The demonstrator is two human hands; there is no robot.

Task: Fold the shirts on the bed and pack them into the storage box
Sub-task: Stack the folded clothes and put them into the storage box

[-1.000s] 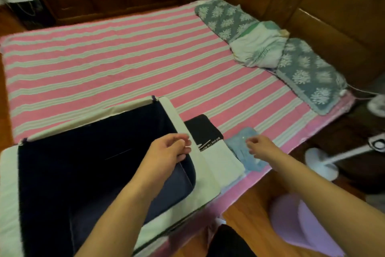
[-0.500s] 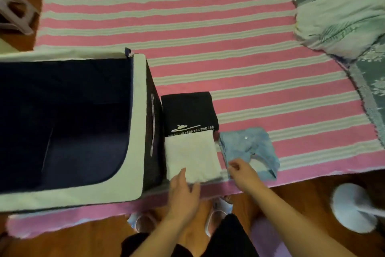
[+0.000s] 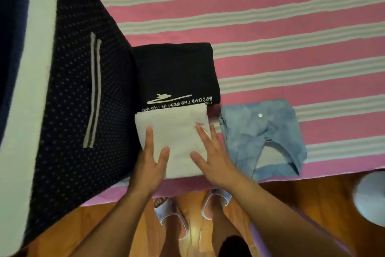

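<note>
A folded white shirt (image 3: pixel 177 131) lies at the near edge of the bed, partly over a folded black shirt (image 3: pixel 175 71) with white lettering. My left hand (image 3: pixel 151 163) rests flat on the white shirt's left side. On its right side lies my right hand (image 3: pixel 210 159), fingers straight and spread. A folded light blue shirt (image 3: pixel 262 136) lies just right of them. The dark dotted storage box (image 3: pixel 79 98) with a white rim stands on the left, its wall touching the black shirt.
The pink and white striped sheet (image 3: pixel 270 27) covers the bed beyond the shirts. Below the bed edge are the wooden floor (image 3: pixel 312 200), my feet in white slippers (image 3: pixel 170 213), and a white fan base (image 3: pixel 370 196) at the right.
My view has dropped and closed in on the shirts. Both hands moved from the box rim and blue shirt onto the white shirt.
</note>
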